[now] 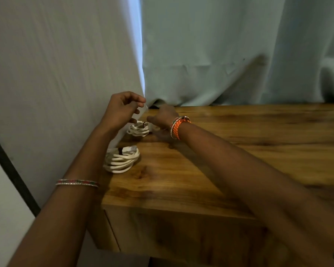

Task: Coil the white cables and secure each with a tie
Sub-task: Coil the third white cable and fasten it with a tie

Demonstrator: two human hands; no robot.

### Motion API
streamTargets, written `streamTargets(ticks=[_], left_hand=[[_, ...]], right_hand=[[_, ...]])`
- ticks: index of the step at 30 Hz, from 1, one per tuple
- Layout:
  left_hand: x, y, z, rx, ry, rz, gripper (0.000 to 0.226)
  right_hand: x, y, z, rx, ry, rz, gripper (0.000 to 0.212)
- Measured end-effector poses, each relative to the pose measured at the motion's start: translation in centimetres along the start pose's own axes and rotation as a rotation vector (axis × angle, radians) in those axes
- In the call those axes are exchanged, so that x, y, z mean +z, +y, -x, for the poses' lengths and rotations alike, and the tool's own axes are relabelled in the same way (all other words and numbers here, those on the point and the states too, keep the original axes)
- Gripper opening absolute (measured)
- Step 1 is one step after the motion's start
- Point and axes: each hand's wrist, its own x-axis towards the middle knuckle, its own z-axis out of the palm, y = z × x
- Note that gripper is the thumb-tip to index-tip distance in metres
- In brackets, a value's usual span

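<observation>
Two coiled white cables lie on the wooden table (239,135) near its left edge. The nearer coil (121,159) has a dark tie round it and a plug end on top. The farther coil (139,129) also carries a dark tie at its top. My left hand (123,108) hovers just above and left of the farther coil, fingers loosely curled, holding nothing I can see. My right hand (163,117) reaches to the right side of that coil, its thumb pointing at the tie; its fingertips are hidden behind the hand.
A pale curtain (220,54) hangs behind the table and drapes onto its back edge. A second curtain panel (56,74) hangs at the left, touching the table's left side. The table's front edge runs close below the nearer coil.
</observation>
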Motion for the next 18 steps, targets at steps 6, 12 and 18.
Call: streamTargets(ticks=[6, 12, 18], left_hand=[[5.8, 3.1, 1.3, 0.070, -0.029, 0.047, 0.026], [18.8, 8.2, 2.7, 0.158, -0.270, 0.094, 0.020], [33.0, 12.6, 4.8, 0.185, -0.492, 0.180, 0.013]], right_hand=[[-6.8, 2.9, 3.7, -0.092, 0.185, 0.250, 0.030], [-19.6, 13.3, 9.4, -0.001, 0.422, 0.490, 0.022], [-32.0, 27.0, 15.6, 0.224, 0.580, 0.734, 0.025]])
